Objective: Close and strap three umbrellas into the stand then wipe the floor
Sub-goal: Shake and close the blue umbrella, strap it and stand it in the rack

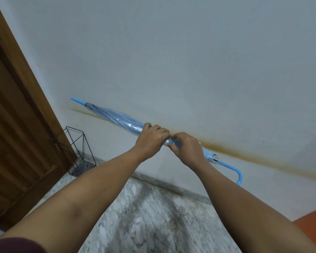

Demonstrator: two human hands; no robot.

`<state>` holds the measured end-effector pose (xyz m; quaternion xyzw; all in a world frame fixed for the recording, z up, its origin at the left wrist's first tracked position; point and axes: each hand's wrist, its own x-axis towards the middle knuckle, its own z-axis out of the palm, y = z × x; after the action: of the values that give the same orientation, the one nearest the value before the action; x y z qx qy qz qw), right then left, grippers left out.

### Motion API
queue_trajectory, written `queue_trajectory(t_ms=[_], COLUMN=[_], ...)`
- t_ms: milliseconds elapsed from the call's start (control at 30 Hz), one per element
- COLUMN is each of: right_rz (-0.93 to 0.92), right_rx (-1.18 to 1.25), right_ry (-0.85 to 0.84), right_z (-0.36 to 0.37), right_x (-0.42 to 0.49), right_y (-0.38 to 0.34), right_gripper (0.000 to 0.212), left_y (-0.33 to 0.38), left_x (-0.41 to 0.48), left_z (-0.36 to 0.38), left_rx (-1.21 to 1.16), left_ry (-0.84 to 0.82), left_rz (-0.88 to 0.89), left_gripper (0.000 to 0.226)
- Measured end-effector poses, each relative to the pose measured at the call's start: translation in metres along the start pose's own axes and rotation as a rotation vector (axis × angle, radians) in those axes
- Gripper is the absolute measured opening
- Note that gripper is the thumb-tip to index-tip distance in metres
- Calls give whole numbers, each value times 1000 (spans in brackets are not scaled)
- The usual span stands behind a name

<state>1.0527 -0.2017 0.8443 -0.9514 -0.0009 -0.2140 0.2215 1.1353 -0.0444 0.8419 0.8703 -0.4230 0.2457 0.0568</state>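
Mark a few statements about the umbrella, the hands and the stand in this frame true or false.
1. The umbrella is folded shut. True.
2. Only the left hand holds the umbrella. False: the right hand grips it too, right beside the left.
3. The curved handle is at the person's right end of the umbrella. True.
4. The umbrella is in the stand. False: it is held in the air, lying roughly level in front of the wall.
5. The stand sits on the floor next to the wooden door. True.
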Motion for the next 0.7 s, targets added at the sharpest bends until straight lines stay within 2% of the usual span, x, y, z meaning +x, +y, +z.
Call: queue_trajectory(t_ms=[200, 333, 433, 500, 600, 700], right_rz=[48, 36, 8, -37, -88, -118], right_rx=[47, 94, 1, -102, -169, -200], right_ry=[-22, -8, -59, -103, -140, -126], right_z=[2, 2, 8, 11, 10, 12], right_x=[0, -5, -9, -10, -16, -24], right_y=[-3, 0, 0, 3, 10, 15], right_gripper=[18, 16, 19, 17, 17, 17], left_y=[-1, -5, -5, -8, -16, -19], left_x=[-3, -2, 2, 6, 14, 15], left_z=[1, 3, 2, 1, -5, -11], left_rx=[50, 135, 147, 73, -157, -488], left_ry=[-11, -130, -189, -258, -462, -644], left_rz=[-16, -51, -72, -95, -104, -147], left_gripper=[32, 39, 36, 30, 16, 23])
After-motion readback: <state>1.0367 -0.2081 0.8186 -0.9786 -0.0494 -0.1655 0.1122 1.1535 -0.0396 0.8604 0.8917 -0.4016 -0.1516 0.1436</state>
